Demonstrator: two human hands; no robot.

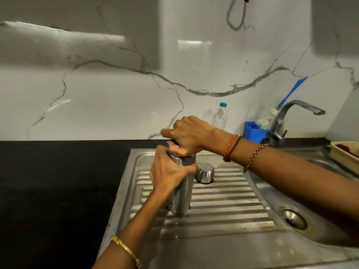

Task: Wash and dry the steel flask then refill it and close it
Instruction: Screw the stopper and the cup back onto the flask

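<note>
While it stands upright on the ribbed drainboard, the flask is held by both hands; entries follow.

Flask (181,193): steel, cylindrical, upright, base on the drainboard near its left edge; dark lettering low on the side, too small to read.
Stopper (173,142): dark, at the flask mouth, almost wholly covered by the right hand; whether seated or loose cannot be told.
Left hand (168,171): fingers and thumb curled round the flask's upper body, just below the neck; gold bangle on the wrist.
Right hand (189,133): over the flask top from the right, fingers curled down round the stopper; orange, brown and beaded threads on the wrist.
Cup (205,173): steel, mouth down, dark rim, on the drainboard just right of the flask, touching the left thumb tip.
Drainboard (223,206): steel, ridged, stained, wet in patches.
Sink (272,195): basin to the right of the drainboard.
Drain (294,218): round, at the basin floor.
Tap (287,119): chrome, behind the basin, spout pointing right.
Bottle (220,116): clear plastic, teal cap, upright against the wall behind the flask.
Holder (253,132): blue, left of the tap, with a pale scrubber in it.
Counter (58,181): black, left of the drainboard.
Wall (116,90): white marble with grey veins.
Tray (343,155): cream, at the far right edge, red contents, partly out of view.
</note>
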